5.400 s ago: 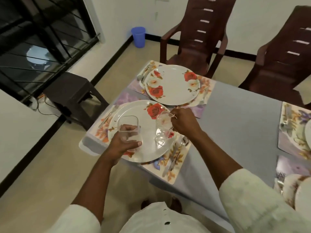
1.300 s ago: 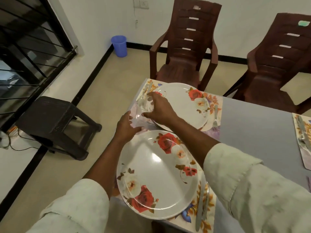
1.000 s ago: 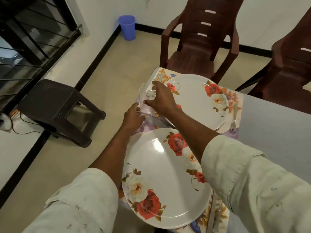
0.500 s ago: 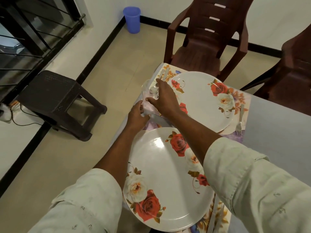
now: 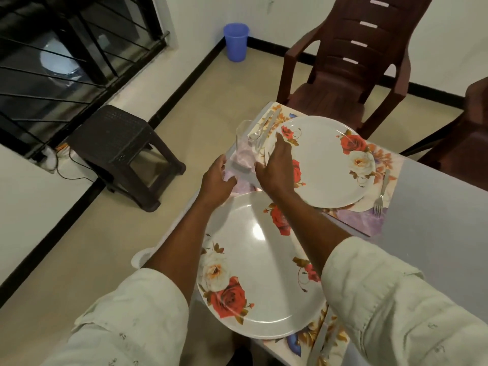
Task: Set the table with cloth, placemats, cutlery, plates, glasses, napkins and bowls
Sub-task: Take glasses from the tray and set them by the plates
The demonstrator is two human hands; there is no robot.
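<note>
A clear glass (image 5: 243, 143) stands at the table's left edge, on the floral placemat (image 5: 274, 114) beside the far rose-patterned plate (image 5: 324, 165). My right hand (image 5: 277, 165) holds the glass from the right, thumb at its base and fingers along its side. My left hand (image 5: 219, 178) curls round the bottom of the glass from the left. I cannot tell whether it hides a second glass. The near rose plate (image 5: 253, 265) lies under both forearms. A spoon and knife (image 5: 264, 130) lie behind the glass. A fork (image 5: 380, 194) lies to the right of the far plate.
A grey cloth (image 5: 435, 220) covers the table. A knife (image 5: 320, 339) lies right of the near plate. Two brown plastic chairs (image 5: 351, 62) stand beyond the table. On the floor to the left stand a dark stool (image 5: 124, 151) and a blue bin (image 5: 235, 42).
Both hands carried glasses from over the near plate to the far placemat's left side. In the last half second my right hand slid down from the glass's top to its side.
</note>
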